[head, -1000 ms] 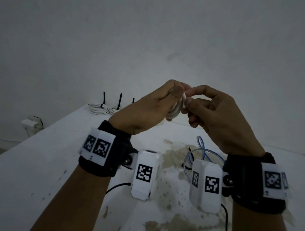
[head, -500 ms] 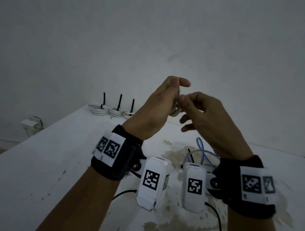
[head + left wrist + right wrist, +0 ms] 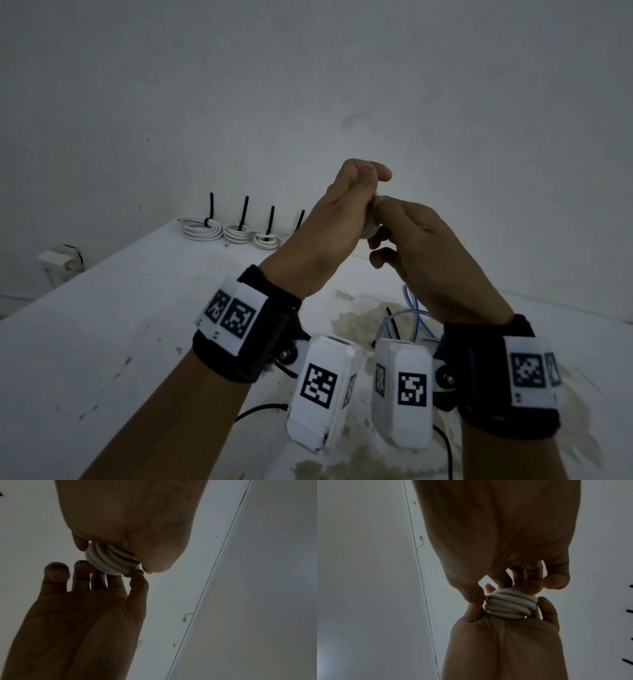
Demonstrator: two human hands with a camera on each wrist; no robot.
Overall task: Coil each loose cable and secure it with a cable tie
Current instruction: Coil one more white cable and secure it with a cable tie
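Observation:
A small white cable coil [image 3: 371,230] is held up in the air over the table, mostly hidden between both hands. My left hand [image 3: 368,192] grips it, thumb on top and fingers curled round the loops [image 3: 508,605]. My right hand [image 3: 380,209] meets it from the right. Its thumb and forefinger pinch the cable's bare end against the coil [image 3: 109,559], and its other fingers [image 3: 80,574] spread loosely beneath. No cable tie shows on this coil.
Several white coils [image 3: 200,230] tied with upright black cable ties stand in a row at the table's far edge by the wall. A loose blue cable [image 3: 411,318] and a black tie [image 3: 390,318] lie on the stained table [image 3: 102,342] under my right wrist.
Both hands drew closer together. The left hand turned thumb-up over the coil, and the right hand's pinch dropped lower against the coil's side.

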